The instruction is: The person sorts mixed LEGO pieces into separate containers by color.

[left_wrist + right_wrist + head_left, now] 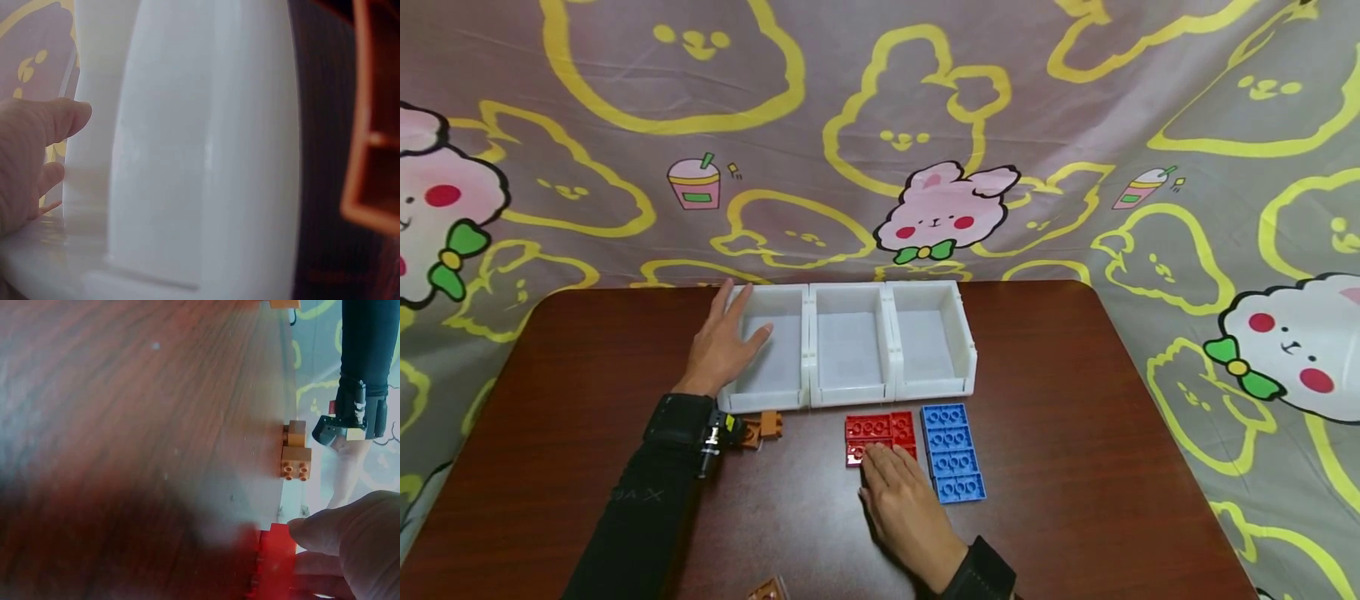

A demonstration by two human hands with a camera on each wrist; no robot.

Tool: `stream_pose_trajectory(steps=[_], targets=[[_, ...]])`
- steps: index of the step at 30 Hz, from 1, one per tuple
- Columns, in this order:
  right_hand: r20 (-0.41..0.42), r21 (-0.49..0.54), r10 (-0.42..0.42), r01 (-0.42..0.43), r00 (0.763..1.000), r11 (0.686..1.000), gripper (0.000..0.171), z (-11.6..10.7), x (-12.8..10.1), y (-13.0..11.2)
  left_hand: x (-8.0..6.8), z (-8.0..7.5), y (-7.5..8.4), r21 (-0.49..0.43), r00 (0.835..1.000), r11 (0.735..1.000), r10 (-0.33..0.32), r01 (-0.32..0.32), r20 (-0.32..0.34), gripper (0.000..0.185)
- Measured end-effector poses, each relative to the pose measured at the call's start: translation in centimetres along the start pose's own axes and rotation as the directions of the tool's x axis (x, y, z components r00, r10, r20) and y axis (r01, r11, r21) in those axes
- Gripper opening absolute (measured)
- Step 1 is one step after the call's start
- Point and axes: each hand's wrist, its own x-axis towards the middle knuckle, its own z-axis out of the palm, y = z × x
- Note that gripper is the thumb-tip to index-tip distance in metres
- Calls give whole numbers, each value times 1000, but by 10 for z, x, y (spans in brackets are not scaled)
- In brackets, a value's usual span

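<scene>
Free: worktop (pixel 1060 433) R of blue bricks (pixel 953 454); lane btwn orange bricks (pixel 771 425) and red bricks (pixel 880 427), up to white bins (pixel 850 394). Overhead entry OK, ctr & R bins. Obstr.: L hand (pixel 718 346) at L bin's outer wall, L sleeve (pixel 647 492) beside orange bricks; R hand (pixel 906 504) on red bricks; red-blue gap narrow; curtain (pixel 760 83) directly behind bins.

Trays (pixel 850 364) plain white, table (pixel 1060 400) kinda reddish brown, plus red bricks (pixel 880 428), blue bricks (pixel 953 454), orange bricks (pixel 770 424), black sleeves (pixel 640 508) and a greyish-pink cloth (pixel 760 167) with yellow cartoon outlines (pixel 673 127).
</scene>
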Motion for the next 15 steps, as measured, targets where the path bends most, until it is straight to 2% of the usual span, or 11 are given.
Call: stream_pose_trajectory(steps=[15], targets=[[-5,49,-5,6,1000,999,43,0,0,1,0,0,-1,8,1000,1000,9,-9,-8,77]])
